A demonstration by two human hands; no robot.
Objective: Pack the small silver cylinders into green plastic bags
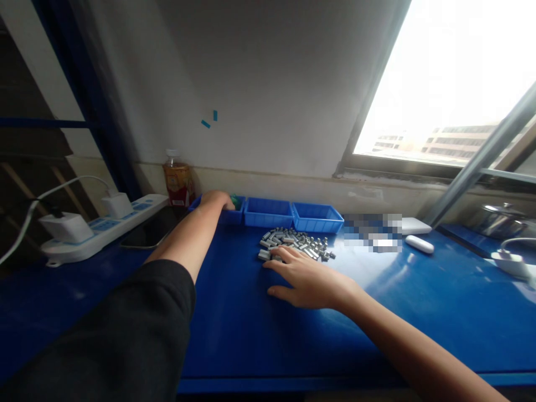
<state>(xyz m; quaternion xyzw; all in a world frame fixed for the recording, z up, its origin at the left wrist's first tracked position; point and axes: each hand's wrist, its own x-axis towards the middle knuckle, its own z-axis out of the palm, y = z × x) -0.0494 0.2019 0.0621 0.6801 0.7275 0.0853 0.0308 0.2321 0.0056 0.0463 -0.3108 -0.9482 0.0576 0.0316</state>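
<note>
A heap of small grey metal pieces (295,242) lies on the blue table (251,329). My right hand (307,277) rests flat on the table with fingers stretched out, fingertips touching the near edge of the heap. My left hand (215,199) reaches far forward over the leftmost of three blue bins (268,213) against the wall; its fingers curl down into that bin next to something green, and what they hold is hidden. A black sleeve covers my left upper arm.
A white power strip (98,231) with chargers plugged in sits at the left, a dark phone (151,231) beside it, and a bottle (178,184) behind. White objects (419,243), a metal pot (500,220) and a slanted metal bar (481,162) stand at the right under a window.
</note>
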